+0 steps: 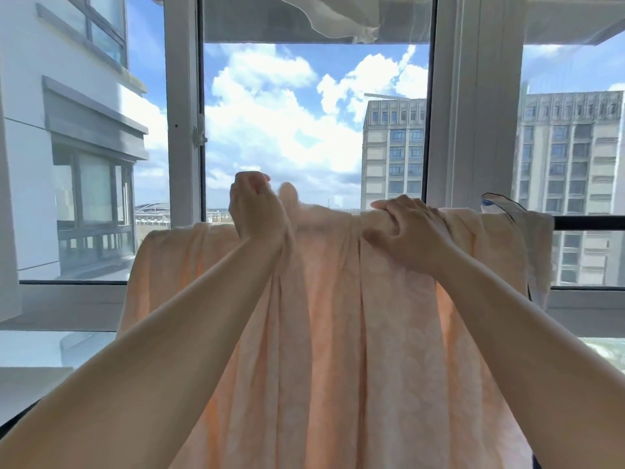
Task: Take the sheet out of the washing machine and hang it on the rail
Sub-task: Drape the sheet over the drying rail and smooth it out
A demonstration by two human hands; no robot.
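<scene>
Over the rail (588,223), the peach sheet (324,333) is already hanging while the left hand (257,208) is lifting a pinched fold above the rail and the right hand (406,228) is clamping cloth onto it, apparently to spread bunched folds.

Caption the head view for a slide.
Both hands, left and right, grip a peach sheet draped over a rail by the window.
</scene>
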